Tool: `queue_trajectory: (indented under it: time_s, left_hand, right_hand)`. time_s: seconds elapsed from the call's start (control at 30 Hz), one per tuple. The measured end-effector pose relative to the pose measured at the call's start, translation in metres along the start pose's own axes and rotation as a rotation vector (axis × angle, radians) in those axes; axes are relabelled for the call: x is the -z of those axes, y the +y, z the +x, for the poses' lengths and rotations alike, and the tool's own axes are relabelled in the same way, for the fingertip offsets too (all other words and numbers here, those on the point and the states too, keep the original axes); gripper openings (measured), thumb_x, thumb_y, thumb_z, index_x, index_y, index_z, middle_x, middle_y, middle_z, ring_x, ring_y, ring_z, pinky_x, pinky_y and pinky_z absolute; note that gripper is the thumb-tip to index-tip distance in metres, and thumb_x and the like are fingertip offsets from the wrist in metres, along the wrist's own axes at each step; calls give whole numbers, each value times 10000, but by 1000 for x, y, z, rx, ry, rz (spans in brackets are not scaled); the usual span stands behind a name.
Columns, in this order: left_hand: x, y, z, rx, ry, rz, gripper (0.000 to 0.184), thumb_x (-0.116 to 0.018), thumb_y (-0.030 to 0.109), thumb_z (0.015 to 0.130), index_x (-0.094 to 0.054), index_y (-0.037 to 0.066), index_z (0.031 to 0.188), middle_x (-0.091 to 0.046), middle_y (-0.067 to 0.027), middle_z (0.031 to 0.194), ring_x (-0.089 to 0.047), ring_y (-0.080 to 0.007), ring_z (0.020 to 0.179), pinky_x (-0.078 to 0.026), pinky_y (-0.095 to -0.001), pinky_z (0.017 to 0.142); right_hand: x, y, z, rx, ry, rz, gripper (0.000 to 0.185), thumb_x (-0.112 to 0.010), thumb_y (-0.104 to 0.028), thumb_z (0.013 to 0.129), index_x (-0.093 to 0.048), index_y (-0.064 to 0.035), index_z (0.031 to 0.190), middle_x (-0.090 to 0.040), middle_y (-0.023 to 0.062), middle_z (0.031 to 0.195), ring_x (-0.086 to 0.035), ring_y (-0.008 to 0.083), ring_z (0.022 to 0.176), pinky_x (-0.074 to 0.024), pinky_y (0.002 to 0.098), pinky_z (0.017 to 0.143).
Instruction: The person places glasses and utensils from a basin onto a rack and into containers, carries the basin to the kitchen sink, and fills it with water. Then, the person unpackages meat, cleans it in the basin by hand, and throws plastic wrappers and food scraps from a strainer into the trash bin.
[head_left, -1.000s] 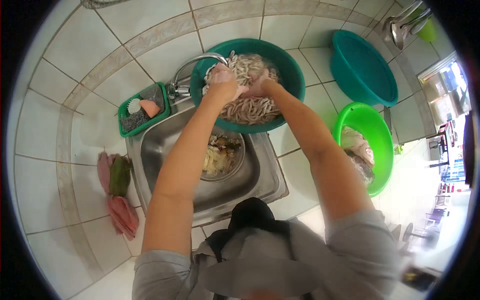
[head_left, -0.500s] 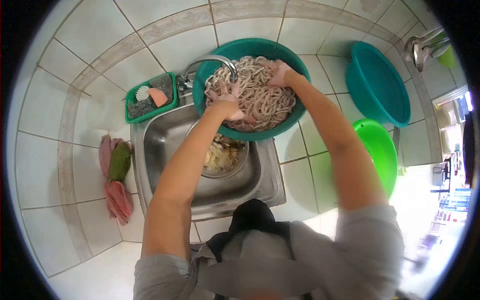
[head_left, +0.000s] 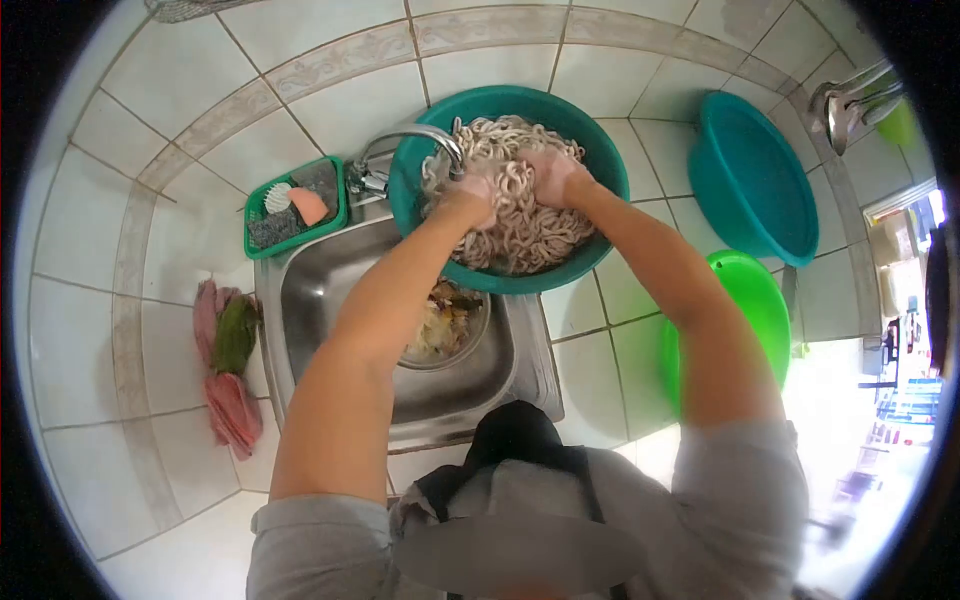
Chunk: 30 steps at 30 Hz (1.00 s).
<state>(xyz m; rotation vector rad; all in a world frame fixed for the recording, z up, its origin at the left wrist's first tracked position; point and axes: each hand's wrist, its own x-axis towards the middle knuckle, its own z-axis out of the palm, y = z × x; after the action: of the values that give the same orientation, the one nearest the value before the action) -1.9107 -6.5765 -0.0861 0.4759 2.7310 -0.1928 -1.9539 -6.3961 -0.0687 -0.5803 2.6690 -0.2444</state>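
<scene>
Long, pale, ropy strands [head_left: 530, 240] lie coiled in a round dark-green basin [head_left: 612, 215]. My left hand [head_left: 482, 196] is in the strands on the basin's left side, beside the faucet spout, and its fingers are blurred. To its right, my right hand [head_left: 553, 178] is closed around part of the same heap, its fingertips sunk among the strands. A raised clump shows between the two hands. The curved metal faucet [head_left: 425, 130] reaches over the basin's left rim.
Below the basin, a steel sink [head_left: 330, 290] holds a bowl of pale and brown scraps [head_left: 440, 325]. A green basket [head_left: 290, 240] with sponges stands at left, near hanging cloths [head_left: 235, 335]. At right are a teal basin [head_left: 755, 180], a bright-green basin [head_left: 745, 290] and hanging ladles [head_left: 840, 115].
Both hands were apart with fingers spread half a second ago; they have come closer together, gathering strands between them. The view has shifted slightly.
</scene>
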Motion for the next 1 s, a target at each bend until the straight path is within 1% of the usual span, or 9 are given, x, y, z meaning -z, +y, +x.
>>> queue_trajectory:
  time_s: [0.07,0.13,0.4,0.5,0.6,0.7,0.8,0.9,1.0]
  left_hand:
    - [8,-6,-13,-51,260,-484,675,-607,59,755,-387,27,1392,-553,-308,1194,-572,-439,1073,-469,-477,935]
    - [28,2,-36,-28,252,-411,722,-634,100,782,-313,59,1428,-556,-287,1201,-570,-414,1106,-484,-501,902]
    - [28,3,-101,-172,317,-444,597,-725,151,771,-488,47,1309,-464,-225,1329,-488,-414,1192,-393,-486,1022]
    - [11,-2,-102,-164,267,-325,585,-721,156,773,-498,69,1307,-464,-205,1330,-462,-423,1213,-376,-514,1017]
    - [-5,2,-128,-177,802,-396,623,-737,196,756,-483,55,1306,-473,-214,1283,-425,-409,1230,-350,-511,1025]
    - [-20,24,-127,481,1098,-1015,712,-758,271,732,-431,-3,1302,-484,-221,1197,-413,-385,1176,-328,-447,1032]
    - [-29,23,-123,451,865,-1174,643,-727,230,764,-440,-15,1284,-494,-208,1179,-457,-362,1134,-352,-434,1000]
    - [-39,20,-118,388,863,-1317,580,-653,141,784,-418,-40,1283,-539,-222,1144,-543,-360,1040,-406,-426,939]
    - [-37,21,-115,393,806,-1365,602,-622,111,776,-386,-62,1302,-553,-254,1161,-556,-400,1035,-412,-442,934]
  right_hand:
    - [17,1,-11,-75,27,24,727,-675,-401,751,-420,-238,1412,-409,274,1396,-482,376,1248,-441,391,1017]
    - [32,10,-9,-159,17,-18,646,-628,-372,790,-458,-202,1390,-485,271,1338,-487,354,1249,-444,371,1013]
    - [44,-64,-38,24,-99,-194,1018,-694,-610,661,-185,-357,1506,-31,157,1586,-86,463,1422,-195,644,1102]
    - [7,-42,-2,-11,-79,-185,1009,-626,-683,676,-180,-334,1512,-33,151,1587,-8,471,1426,-164,682,1089]
    - [-16,-36,15,-93,-9,-197,1018,-556,-753,676,-167,-329,1515,-39,134,1590,52,452,1432,-151,682,1092]
    - [-4,-29,8,20,-232,-277,1076,-565,-763,670,-113,-299,1528,-69,110,1591,-74,431,1433,-187,622,1112]
    - [58,-33,-6,122,-541,-232,1072,-613,-760,622,-235,-295,1510,-135,132,1578,-236,382,1410,-274,494,1126]
    - [59,-36,-3,142,-40,10,990,-641,-733,671,-297,-284,1484,-143,188,1565,-299,391,1380,-259,418,1146]
    - [9,-65,-9,54,-5,-205,1016,-628,-740,674,-256,-276,1497,-145,205,1559,-337,406,1352,-289,417,1129]
